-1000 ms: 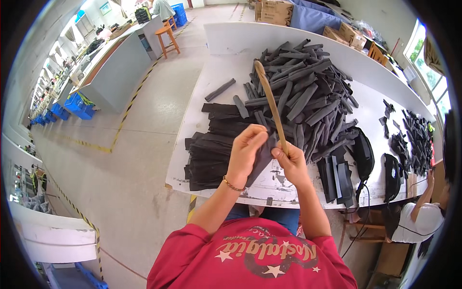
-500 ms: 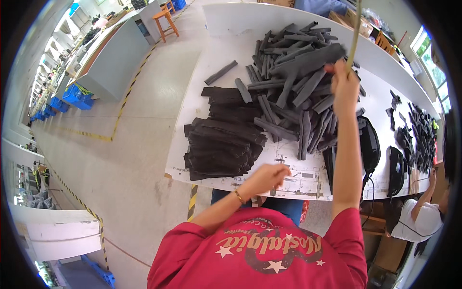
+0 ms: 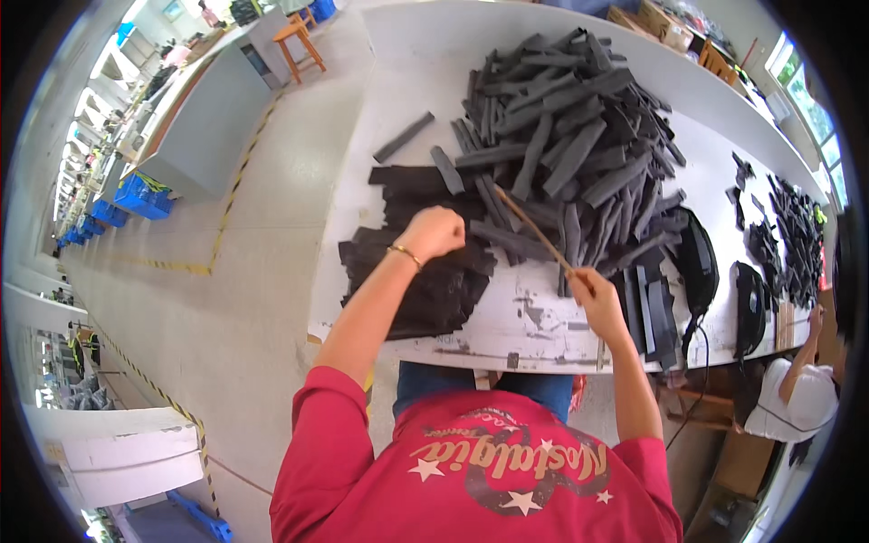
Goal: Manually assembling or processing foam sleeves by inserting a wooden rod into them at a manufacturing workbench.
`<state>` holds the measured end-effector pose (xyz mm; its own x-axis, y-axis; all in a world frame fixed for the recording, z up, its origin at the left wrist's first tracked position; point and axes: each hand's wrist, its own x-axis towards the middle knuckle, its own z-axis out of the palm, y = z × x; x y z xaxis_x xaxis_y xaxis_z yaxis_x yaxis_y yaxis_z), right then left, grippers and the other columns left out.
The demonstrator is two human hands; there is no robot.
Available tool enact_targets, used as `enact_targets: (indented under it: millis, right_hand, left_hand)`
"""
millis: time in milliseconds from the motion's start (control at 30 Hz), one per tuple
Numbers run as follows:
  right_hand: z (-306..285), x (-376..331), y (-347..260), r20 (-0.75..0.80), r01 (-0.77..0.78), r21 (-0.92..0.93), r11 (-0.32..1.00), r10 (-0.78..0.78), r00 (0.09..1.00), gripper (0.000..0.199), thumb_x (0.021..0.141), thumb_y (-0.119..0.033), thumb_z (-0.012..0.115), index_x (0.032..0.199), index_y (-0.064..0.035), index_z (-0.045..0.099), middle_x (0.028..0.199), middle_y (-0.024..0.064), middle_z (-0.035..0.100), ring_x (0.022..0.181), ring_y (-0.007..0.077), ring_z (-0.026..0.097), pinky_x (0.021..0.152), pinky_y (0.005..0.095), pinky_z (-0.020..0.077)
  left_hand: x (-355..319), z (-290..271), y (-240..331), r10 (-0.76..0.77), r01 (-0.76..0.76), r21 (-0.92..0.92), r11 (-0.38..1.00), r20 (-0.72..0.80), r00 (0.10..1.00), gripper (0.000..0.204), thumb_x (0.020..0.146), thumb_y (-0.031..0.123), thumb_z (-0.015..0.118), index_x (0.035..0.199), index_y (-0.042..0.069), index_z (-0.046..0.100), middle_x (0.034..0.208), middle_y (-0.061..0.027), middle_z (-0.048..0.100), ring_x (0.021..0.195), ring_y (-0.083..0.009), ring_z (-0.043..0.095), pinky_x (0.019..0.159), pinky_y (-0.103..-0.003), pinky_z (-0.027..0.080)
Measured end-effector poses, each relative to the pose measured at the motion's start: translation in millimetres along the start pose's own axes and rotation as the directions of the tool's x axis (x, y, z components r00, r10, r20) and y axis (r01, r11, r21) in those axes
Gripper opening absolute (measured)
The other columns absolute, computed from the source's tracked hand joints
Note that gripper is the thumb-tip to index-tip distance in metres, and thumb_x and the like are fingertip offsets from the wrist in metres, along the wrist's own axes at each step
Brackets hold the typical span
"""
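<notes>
My right hand [image 3: 596, 299] grips the near end of a thin wooden stick [image 3: 529, 226], which slants up and left over the white table [image 3: 543, 330] toward a big heap of dark grey tubes [image 3: 566, 154]. My left hand [image 3: 434, 232] is closed in a fist above a stack of flat black fabric pieces [image 3: 425, 271] at the table's near left; whether it holds a piece is hidden. The stick's far tip ends among the tubes just right of that fist.
Black pouches [image 3: 697, 262] with cords lie to the right, small black parts [image 3: 797, 235] farther right. Another person in white [image 3: 806, 398] sits at the right edge. Grey benches [image 3: 208, 118], blue crates [image 3: 140, 195] and a wooden stool [image 3: 294, 41] stand across the aisle.
My right hand came down from high over the heap to the table's near edge, bringing the stick low. My left hand moved up from the table edge onto the black stack.
</notes>
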<state>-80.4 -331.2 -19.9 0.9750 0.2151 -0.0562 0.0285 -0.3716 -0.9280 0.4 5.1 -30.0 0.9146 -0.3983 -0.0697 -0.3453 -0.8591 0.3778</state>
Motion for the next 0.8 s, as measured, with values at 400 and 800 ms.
enact_targets:
  millis: [400,800]
  right_hand:
    - [-12.9,-36.5,-5.0,0.079,-0.032,-0.065,0.997,0.038,0.996,0.018,0.089,-0.011,0.058,0.102,0.0005,0.061,0.062,-0.0005,0.050,0.058,0.0064,0.047,0.054,0.0234,0.0392]
    - [-22.7,-36.7,-34.2,0.163,0.044,-0.191,0.981,-0.013,0.986,0.020,0.089,-0.014,0.060,0.102,0.0019,0.062,0.061,0.0062,0.056,0.056,0.0095,0.054,0.055,0.0259,0.0431]
  left_hand:
    - [-17.5,-20.9,17.0,-0.012,-0.054,-0.277,0.959,-0.234,0.972,0.011,0.067,0.015,0.069,0.072,0.007,0.066,0.071,-0.0105,0.065,0.070,-0.0286,0.064,0.064,-0.039,0.050]
    - [-38.5,-42.0,27.6,0.182,-0.277,-0.207,0.938,-0.385,0.905,0.009,0.074,0.009,0.067,0.081,0.004,0.069,0.090,-0.0045,0.065,0.093,-0.0250,0.055,0.084,-0.034,0.046]
